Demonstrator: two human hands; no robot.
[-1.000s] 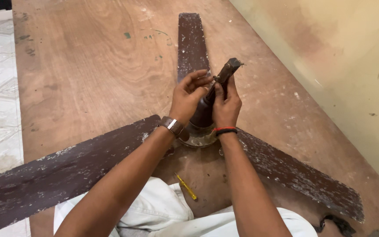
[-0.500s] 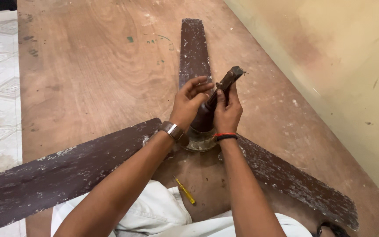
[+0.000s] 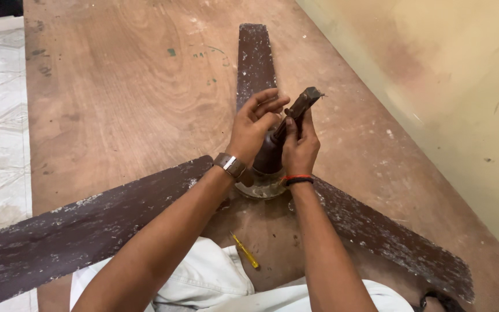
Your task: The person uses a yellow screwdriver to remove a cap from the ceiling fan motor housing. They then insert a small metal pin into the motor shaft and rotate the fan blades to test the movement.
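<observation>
Our left hand (image 3: 254, 127) and right hand (image 3: 300, 149) are both closed around the rod (image 3: 295, 112) of a ceiling fan (image 3: 264, 173) lying on the wooden floor (image 3: 122, 98). The rod is dark brown, rusty and tilted; three long, paint-flecked brown blades (image 3: 254, 58) spread from the hub. A yellow screwdriver (image 3: 245, 251) lies near our knees.

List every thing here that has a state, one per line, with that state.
Ceiling fan: lying on the wooden board, rod end up.
Fan blades: three, flat, dusty, paint-speckled.
Down rod: tilted to the right, gripped.
Left hand: fingers curled loosely at the rod's base cover.
Right hand: closed around the rod.
Yellow screwdriver: lying loose on the board, untouched.
Wooden board: flat, stained.
</observation>
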